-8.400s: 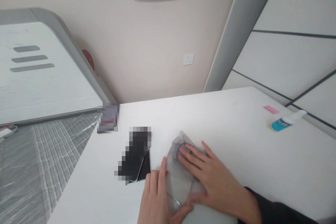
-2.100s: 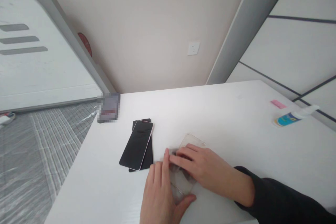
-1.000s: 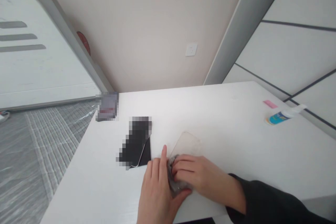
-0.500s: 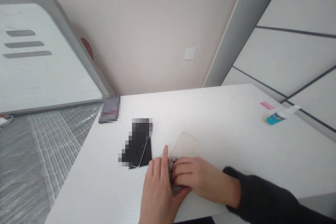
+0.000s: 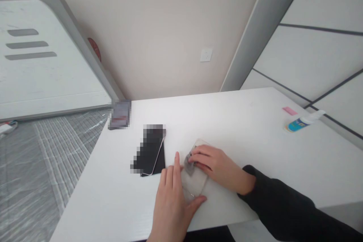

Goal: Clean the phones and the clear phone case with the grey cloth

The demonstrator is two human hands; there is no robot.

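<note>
A clear phone case (image 5: pixel 195 182) lies flat on the white table in front of me. My left hand (image 5: pixel 171 203) steadies it, fingers along its left side and thumb at its near end; the index finger points away from me. With bent fingers, my right hand (image 5: pixel 217 162) presses a crumpled grey cloth (image 5: pixel 189 164) onto the far part of the case. Part of the cloth is hidden under those fingers. Left of the case, a black phone-like slab (image 5: pixel 156 160) with a pale thin edge strip is partly pixelated.
A spray bottle (image 5: pixel 300 124) with a blue label lies at the table's right, near a pink piece (image 5: pixel 289 110). A pixelated dark item (image 5: pixel 120 115) rests at the far left corner. The white table (image 5: pixel 93 196) meets the wall behind.
My right hand has slid the cloth away from me, from the near part of the case to its far part. The left hand stays at the case's left side.
</note>
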